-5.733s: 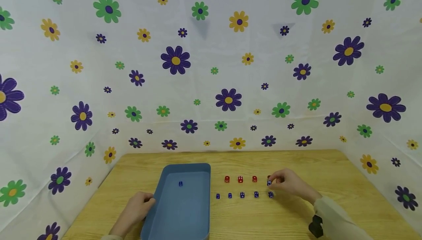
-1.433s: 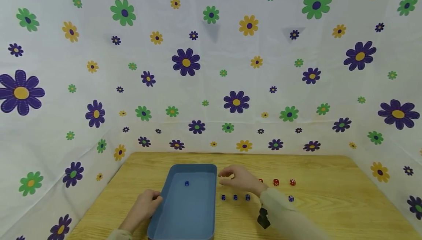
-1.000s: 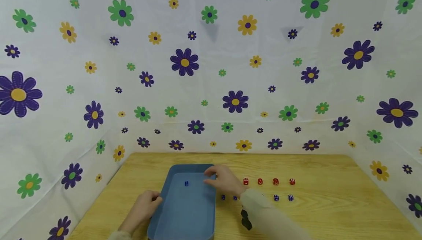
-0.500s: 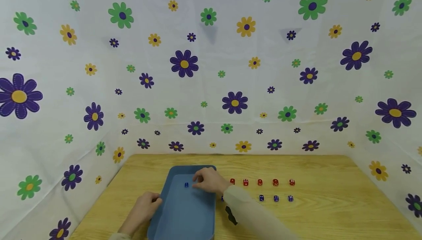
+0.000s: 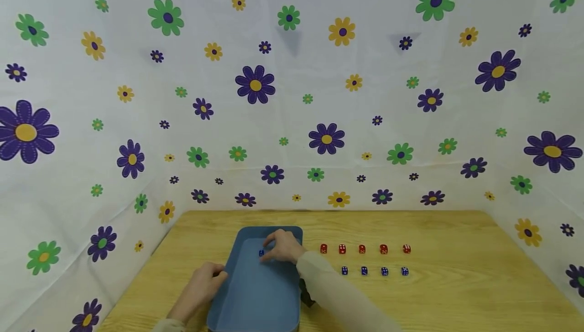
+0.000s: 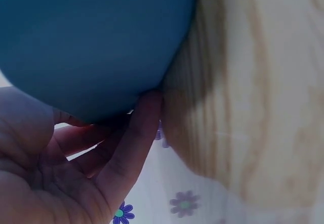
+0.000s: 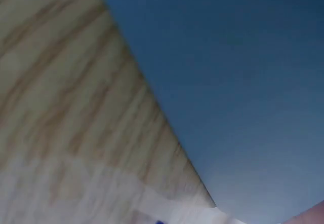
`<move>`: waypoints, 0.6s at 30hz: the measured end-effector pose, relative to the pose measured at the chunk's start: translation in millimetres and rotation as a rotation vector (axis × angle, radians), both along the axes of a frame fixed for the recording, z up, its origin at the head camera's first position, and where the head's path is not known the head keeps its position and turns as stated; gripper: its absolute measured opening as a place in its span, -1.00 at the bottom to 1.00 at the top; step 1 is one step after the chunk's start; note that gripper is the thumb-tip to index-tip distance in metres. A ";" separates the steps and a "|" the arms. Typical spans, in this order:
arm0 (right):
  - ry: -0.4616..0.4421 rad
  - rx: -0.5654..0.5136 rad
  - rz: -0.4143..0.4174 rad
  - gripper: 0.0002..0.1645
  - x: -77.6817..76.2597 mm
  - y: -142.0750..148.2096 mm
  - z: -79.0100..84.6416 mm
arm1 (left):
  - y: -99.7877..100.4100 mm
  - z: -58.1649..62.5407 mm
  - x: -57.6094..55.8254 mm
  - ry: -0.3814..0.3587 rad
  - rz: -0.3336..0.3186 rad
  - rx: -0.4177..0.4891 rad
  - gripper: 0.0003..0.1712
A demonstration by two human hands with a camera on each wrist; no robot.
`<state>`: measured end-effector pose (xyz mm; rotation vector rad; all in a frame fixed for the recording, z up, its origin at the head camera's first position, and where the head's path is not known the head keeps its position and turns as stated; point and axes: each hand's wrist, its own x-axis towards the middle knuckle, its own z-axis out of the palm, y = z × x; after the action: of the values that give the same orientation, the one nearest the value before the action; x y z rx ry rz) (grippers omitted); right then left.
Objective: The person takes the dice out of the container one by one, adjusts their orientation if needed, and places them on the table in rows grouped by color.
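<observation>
In the head view my left hand (image 5: 201, 287) grips the left wall of a shallow blue tray (image 5: 218, 304). The left wrist view shows the fingers of my left hand (image 6: 86, 168) bent at the tray's edge. My right hand (image 5: 284, 247) reaches over the tray's right wall. Its thumb and forefinger are apart, with the tips right at a small blue die (image 5: 261, 253) on the tray floor. To the right of the tray stands a row of red dice (image 5: 362, 249), and nearer me a row of blue dice (image 5: 385, 271), its left end hidden by my right arm.
The tray lies on a wooden table (image 5: 447, 291). White cloth walls (image 5: 292, 119) printed with flowers close off the back and both sides. A dark device (image 5: 306, 294) on my right wrist hangs beside the tray's right wall.
The blue die pinched at the rows' right end 5.7 s ago now stands ending the blue row. My right hand has moved left, over the tray wall, to the die inside. Left hand stays put.
</observation>
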<state>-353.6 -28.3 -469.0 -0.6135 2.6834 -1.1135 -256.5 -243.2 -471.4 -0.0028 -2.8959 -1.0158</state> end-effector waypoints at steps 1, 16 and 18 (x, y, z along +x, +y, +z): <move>-0.006 -0.010 -0.001 -0.55 -0.7 -0.3 -0.6 | 0.1 -0.1 0.3 -0.005 0.004 0.002 -0.79; 0.011 -0.013 0.032 -0.68 -3.4 -4.1 -8.6 | 1.1 3.9 1.9 -0.008 0.006 -0.010 -0.75; 0.031 -0.003 0.038 -0.70 -3.4 -5.4 -10.2 | 0.6 4.0 1.8 -0.025 0.005 -0.005 -0.73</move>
<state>-357.0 -33.7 -479.2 -0.6840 2.6849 -1.1070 -254.7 -242.5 -467.4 0.0164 -2.9194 -1.0153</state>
